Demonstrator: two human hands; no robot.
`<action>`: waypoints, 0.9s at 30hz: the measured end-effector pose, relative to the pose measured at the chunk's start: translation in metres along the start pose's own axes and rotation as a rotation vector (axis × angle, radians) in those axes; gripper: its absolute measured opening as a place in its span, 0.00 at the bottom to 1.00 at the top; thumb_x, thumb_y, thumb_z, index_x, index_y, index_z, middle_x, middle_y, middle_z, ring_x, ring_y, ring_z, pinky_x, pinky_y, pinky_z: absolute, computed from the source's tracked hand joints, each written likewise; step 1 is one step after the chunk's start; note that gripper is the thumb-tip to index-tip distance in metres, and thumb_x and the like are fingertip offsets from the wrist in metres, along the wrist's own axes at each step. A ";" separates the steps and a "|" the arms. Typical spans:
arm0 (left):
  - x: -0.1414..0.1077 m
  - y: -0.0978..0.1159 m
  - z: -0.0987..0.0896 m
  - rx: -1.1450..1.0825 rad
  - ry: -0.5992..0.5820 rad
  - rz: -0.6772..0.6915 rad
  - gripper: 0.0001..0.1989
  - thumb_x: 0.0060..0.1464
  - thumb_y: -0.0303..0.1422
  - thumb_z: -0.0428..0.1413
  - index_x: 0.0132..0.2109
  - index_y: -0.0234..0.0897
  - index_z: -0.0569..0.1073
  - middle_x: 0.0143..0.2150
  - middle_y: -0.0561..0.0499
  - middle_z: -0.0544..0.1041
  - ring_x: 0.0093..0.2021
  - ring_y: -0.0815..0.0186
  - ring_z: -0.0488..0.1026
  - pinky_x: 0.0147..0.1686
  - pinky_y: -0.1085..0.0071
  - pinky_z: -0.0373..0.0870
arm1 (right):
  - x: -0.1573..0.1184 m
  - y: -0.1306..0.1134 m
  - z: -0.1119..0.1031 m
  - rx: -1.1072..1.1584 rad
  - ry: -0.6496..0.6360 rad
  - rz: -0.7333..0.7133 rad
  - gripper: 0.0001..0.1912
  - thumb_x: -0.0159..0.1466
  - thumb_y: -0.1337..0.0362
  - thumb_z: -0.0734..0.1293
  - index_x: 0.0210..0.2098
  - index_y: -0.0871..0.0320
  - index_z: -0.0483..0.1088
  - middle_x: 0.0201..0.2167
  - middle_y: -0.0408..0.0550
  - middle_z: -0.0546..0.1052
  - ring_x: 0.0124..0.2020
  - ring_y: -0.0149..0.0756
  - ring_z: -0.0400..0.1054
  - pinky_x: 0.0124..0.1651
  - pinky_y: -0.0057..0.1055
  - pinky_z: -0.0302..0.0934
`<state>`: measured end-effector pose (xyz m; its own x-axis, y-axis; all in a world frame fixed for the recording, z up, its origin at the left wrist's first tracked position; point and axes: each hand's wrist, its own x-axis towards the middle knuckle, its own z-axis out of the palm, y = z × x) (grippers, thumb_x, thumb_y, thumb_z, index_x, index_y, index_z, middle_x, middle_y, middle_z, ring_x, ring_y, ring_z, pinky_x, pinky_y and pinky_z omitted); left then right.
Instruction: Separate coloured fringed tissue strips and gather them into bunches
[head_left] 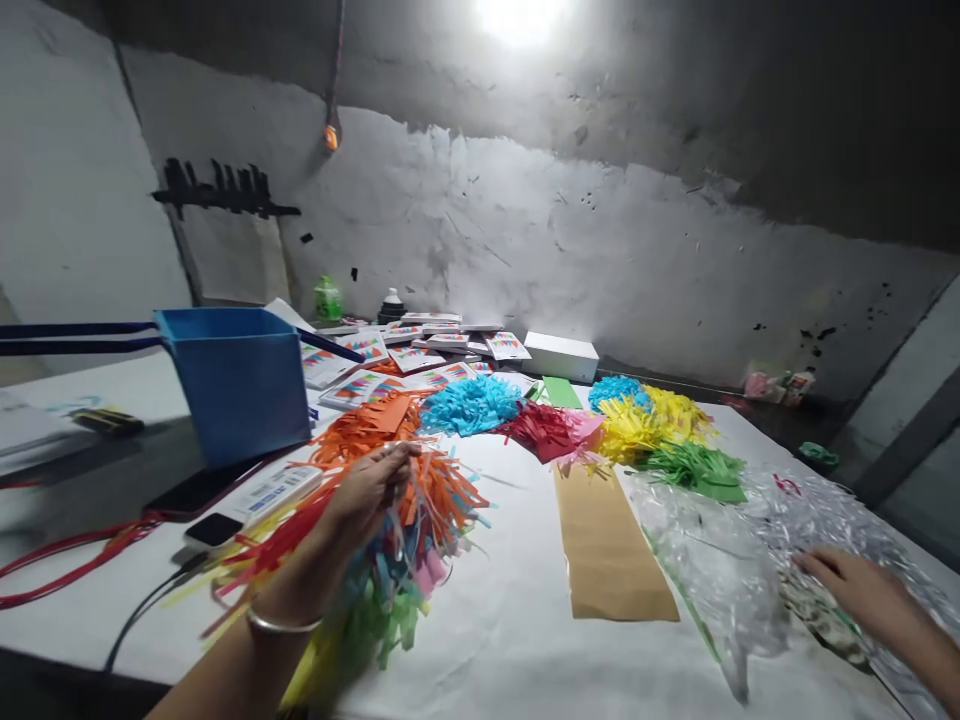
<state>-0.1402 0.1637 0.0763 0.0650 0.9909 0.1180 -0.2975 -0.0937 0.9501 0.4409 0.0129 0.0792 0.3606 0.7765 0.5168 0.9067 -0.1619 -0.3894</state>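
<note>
My left hand (371, 485) is closed in a pinch at the top of a multicoloured paper tassel garland (401, 570). Its orange, red, blue, pink, green and yellow fringes hang and spread below and around my wrist. On the right, my right hand (851, 580) is stretched out over clear plastic bags (720, 560), next to a crumpled patterned cloth (825, 620). Its fingers look extended, with nothing visible in them; whether they touch the plastic I cannot tell. Between the hands lies a flat brown cardboard strip (611, 550).
Paper fringe bundles in blue (472, 403), dark red (540, 430), yellow (637, 425) and green (697, 470) lie across the table. A blue bin (240, 390), phone (191, 490) and cables (75, 545) stand at left. Printed packs (427, 350) and a white box (560, 355) are behind.
</note>
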 end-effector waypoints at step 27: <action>-0.019 -0.039 0.230 1.013 -0.833 0.297 0.19 0.54 0.38 0.64 0.20 0.35 0.73 0.18 0.49 0.71 0.31 0.55 0.76 0.38 0.63 0.69 | -0.159 -0.192 0.073 0.898 -0.647 0.071 0.18 0.66 0.48 0.64 0.31 0.57 0.71 0.20 0.40 0.70 0.22 0.28 0.62 0.25 0.24 0.51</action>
<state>0.0890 0.1264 0.1038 0.7848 0.6011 0.1507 0.4056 -0.6821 0.6085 0.1936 -0.0346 0.0163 -0.0141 0.9969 0.0775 0.3058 0.0781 -0.9489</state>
